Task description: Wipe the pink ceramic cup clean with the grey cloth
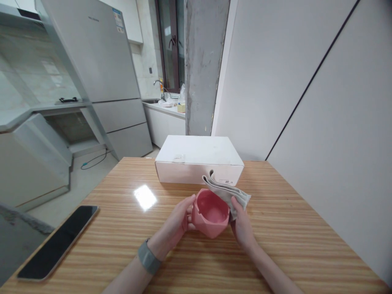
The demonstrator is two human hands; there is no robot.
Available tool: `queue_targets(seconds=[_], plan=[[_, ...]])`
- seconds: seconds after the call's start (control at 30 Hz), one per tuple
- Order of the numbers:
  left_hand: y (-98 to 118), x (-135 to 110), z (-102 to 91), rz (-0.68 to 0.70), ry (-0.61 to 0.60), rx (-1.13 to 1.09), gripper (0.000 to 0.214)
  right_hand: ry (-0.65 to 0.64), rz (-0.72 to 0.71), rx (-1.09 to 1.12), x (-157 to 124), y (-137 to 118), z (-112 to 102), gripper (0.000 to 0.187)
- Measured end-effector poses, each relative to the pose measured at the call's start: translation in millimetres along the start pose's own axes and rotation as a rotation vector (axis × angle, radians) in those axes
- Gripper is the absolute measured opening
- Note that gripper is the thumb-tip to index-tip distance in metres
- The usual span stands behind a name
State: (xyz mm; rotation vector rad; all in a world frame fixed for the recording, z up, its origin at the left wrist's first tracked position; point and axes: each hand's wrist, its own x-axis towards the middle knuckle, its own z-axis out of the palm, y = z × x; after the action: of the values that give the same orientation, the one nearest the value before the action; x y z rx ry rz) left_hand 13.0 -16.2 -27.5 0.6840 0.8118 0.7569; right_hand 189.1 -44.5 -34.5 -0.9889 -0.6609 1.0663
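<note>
A pink faceted bowl-shaped dish [211, 212] with notches in its rim is tilted toward me just above the wooden table [122, 228]. My left hand [179, 222] grips its left side, thumb on the rim. My right hand [241, 226] pinches a folded grey cloth [228, 192] that lies against the dish's upper right rim. A grey band sits on my left wrist.
A white cardboard box [199, 159] lies right behind the dish. A black phone [59, 241] rests at the table's left edge. A white wall runs along the right side; a fridge [101, 69] and kitchen counter stand beyond.
</note>
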Motion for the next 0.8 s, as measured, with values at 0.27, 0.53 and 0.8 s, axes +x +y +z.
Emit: queue_targets(seconds=[0.27,0.53,0.8], plan=[[7,-2,-2.2,0.012,-0.011,0.006,0.05,-0.174,0.096,0.119,-2,-7,3,0.03],[-3,10,-5.2,0.094,0.102,-0.139,0.043,-0.044,0.017,0.075,4,-3,6,0.038],[-2,2,4.0,0.154,-0.061,-0.277,0.07,0.022,-0.102,-0.032,-1,14,-3,0.042]])
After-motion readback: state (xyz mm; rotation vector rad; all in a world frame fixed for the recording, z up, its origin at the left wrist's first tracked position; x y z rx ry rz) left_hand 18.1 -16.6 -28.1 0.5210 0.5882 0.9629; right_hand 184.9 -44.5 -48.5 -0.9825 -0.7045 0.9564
